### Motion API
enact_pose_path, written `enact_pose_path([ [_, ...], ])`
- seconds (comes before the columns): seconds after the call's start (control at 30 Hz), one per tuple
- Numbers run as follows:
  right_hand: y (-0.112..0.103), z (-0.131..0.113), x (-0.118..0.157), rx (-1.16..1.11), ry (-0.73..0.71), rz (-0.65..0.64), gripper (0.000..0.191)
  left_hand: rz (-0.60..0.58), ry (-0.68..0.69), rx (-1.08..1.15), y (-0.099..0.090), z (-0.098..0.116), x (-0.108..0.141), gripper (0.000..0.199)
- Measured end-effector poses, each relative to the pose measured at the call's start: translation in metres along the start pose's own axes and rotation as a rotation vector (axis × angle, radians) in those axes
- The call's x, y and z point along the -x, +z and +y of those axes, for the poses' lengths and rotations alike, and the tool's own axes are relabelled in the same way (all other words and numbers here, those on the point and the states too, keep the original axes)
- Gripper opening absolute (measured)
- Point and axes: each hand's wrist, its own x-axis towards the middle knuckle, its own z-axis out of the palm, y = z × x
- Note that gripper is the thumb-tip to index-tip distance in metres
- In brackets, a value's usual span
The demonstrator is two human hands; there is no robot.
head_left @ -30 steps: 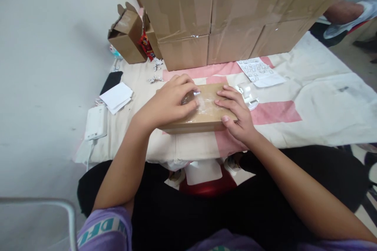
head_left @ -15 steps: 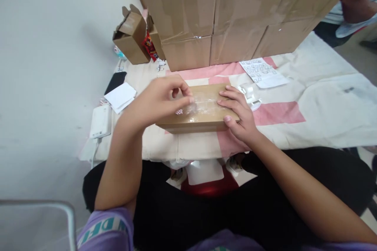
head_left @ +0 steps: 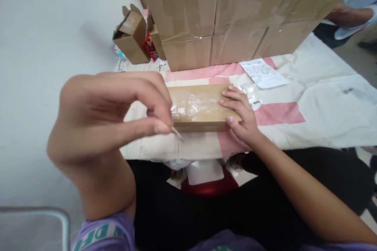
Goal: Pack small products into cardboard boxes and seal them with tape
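A closed brown cardboard box lies lengthwise before me, with shiny clear tape along its top. A small sticker with pinkish dots shows near the box's left end. My right hand holds the right end, its fingers spread over the top and its thumb by the front edge. Raised close to the camera, my left hand pinches a thin pale strip between thumb and forefinger. This hand hides the box's left end. The strip is blurred, and its kind is unclear.
Taped cardboard boxes form a stack at the back. An opened carton and a red packet stand left of it. A printed sheet and a white plastic object lie right. Another person's hand shows at upper right.
My left hand has lifted off the box top and come left and toward the camera, with the pale strip now visible in its pinch. My right hand stays on the box.
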Motion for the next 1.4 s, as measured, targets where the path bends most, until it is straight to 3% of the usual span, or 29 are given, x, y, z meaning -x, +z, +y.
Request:
enact_pose_path([
  [0.07,0.001,0.0,-0.001,-0.006,0.0,-0.002,0.032,-0.045,-0.015,-0.037,0.002,-0.008,-0.005,0.025],
  [0.2,0.003,-0.001,-0.002,0.001,-0.037,-0.007,0.03,-0.319,-0.192,-0.191,0.041,-0.046,-0.03,0.013],
  [0.3,0.001,0.0,-0.002,0.019,-0.062,-0.014,0.031,-0.343,-0.241,-0.298,0.065,-0.059,-0.039,0.016],
  [0.37,0.0,0.0,-0.001,0.058,-0.05,0.007,0.032,-0.232,-0.185,-0.273,0.067,-0.054,-0.037,0.02],
  [0.5,-0.001,-0.001,0.0,0.095,-0.026,0.011,0.034,0.327,0.096,0.116,0.048,-0.029,-0.028,0.022],
  [0.53,0.0,-0.002,0.0,0.089,-0.03,0.003,0.034,0.408,0.142,0.187,0.043,-0.024,-0.027,0.021],
  [0.57,0.0,-0.002,0.0,0.087,-0.031,-0.005,0.034,0.4,0.145,0.216,0.04,-0.022,-0.026,0.019],
  [0.6,0.0,-0.003,-0.001,0.089,-0.028,-0.009,0.034,0.296,0.101,0.201,0.038,-0.022,-0.026,0.018],
  [0.7,0.001,-0.003,-0.001,0.103,-0.013,-0.006,0.034,-0.166,-0.184,-0.051,0.048,-0.034,-0.031,0.019],
  [0.77,0.002,-0.002,-0.001,0.109,-0.017,0.002,0.033,-0.296,-0.281,-0.234,0.06,-0.046,-0.035,0.019],
  [0.9,0.001,-0.001,-0.001,0.126,-0.025,-0.002,0.035,-0.278,-0.248,-0.279,0.074,-0.06,-0.04,0.016],
  [1.13,-0.001,-0.001,0.0,0.151,0.013,0.001,0.039,-0.134,-0.233,-0.224,0.081,-0.056,-0.04,0.012],
  [1.33,-0.003,-0.002,0.0,0.126,-0.006,-0.004,0.036,0.202,-0.081,-0.238,0.071,-0.061,-0.042,0.014],
  [1.4,-0.002,-0.003,-0.001,0.109,-0.004,-0.026,0.036,0.029,-0.113,-0.161,0.063,-0.06,-0.042,0.014],
])
